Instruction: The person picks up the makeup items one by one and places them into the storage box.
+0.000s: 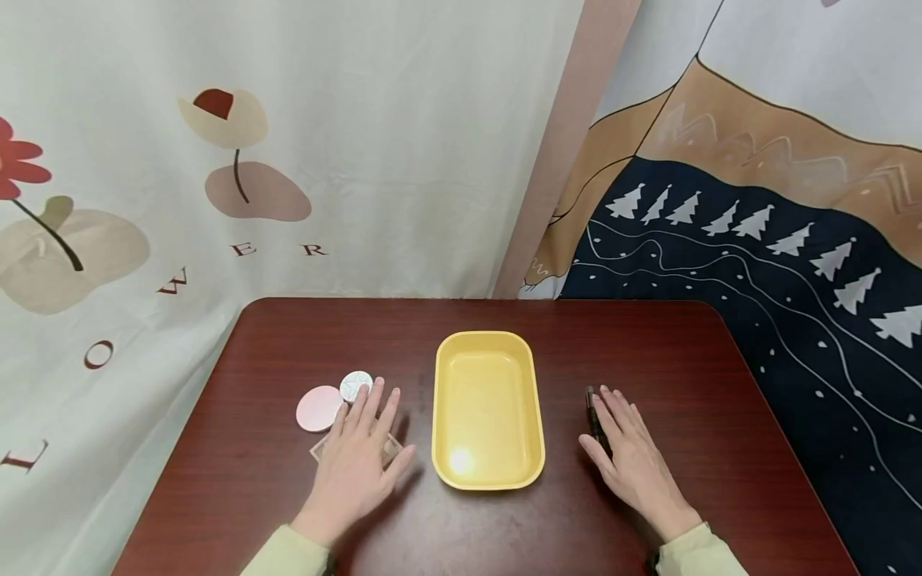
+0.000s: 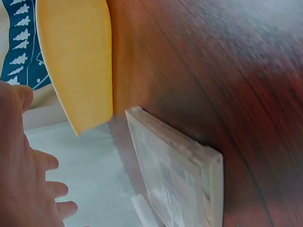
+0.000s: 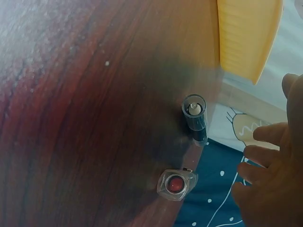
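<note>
With fingers spread, my left hand [image 1: 353, 464] is held over a flat square case [image 1: 393, 448] and partly hides it. The left wrist view shows this case [image 2: 170, 165] with a pale rim and a clear top, apart from the fingers. Just beyond the fingertips lie a pink round disc [image 1: 319, 409] and a white round piece with a star pattern [image 1: 355, 386]. My right hand [image 1: 637, 464], fingers extended, is beside and partly over a dark slim tube [image 1: 595, 416]. In the right wrist view the clear-ended tube [image 3: 195, 118] lies near a clear squarish container with a red centre [image 3: 175, 184].
A yellow rectangular tray [image 1: 488, 400] stands between the hands on the dark red-brown wooden table [image 1: 576, 336]. Behind the table hangs a pale curtain [image 1: 403, 160]; a patterned cloth [image 1: 720, 320] with white trees hangs to the right.
</note>
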Demonstrator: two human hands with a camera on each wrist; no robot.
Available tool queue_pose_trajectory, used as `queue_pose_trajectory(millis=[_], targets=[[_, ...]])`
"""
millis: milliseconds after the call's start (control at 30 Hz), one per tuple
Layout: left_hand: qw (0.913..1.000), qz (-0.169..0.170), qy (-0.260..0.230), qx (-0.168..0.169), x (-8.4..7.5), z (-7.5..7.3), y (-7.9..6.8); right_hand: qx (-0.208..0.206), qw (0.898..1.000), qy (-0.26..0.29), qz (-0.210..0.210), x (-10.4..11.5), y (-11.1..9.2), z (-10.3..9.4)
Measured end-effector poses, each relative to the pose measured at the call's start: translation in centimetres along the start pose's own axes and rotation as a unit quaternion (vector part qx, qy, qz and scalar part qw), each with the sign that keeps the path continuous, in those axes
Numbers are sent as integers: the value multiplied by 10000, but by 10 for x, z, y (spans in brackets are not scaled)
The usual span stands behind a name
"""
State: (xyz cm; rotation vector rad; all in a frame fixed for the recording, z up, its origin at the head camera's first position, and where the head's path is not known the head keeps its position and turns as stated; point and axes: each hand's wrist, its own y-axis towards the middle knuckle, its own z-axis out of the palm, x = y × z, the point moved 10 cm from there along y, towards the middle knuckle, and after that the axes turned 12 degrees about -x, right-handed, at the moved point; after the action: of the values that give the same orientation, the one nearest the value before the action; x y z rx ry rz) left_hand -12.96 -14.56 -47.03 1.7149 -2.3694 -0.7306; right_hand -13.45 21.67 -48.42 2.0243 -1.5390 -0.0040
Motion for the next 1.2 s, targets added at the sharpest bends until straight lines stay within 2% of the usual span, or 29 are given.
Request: queue_pose_trajectory(millis=[133,433,633,967,1200], targets=[[9999,91,-67,-29,-8,1,1,142,9996,76,231,-3,-1,2],[9992,324,-154,-200,-24,0,5,161,9990,187,379,-6,-1,2],[9990,290,-312,-140,-31,3,5,240,9983,144,505,-8,-1,4],[9983,338,-479,19,-43,9,3,91,9993,65,359,-5,2,3],[9979,310,-554,96,-48,12,0,36,9987,66,502,-9,1,5]])
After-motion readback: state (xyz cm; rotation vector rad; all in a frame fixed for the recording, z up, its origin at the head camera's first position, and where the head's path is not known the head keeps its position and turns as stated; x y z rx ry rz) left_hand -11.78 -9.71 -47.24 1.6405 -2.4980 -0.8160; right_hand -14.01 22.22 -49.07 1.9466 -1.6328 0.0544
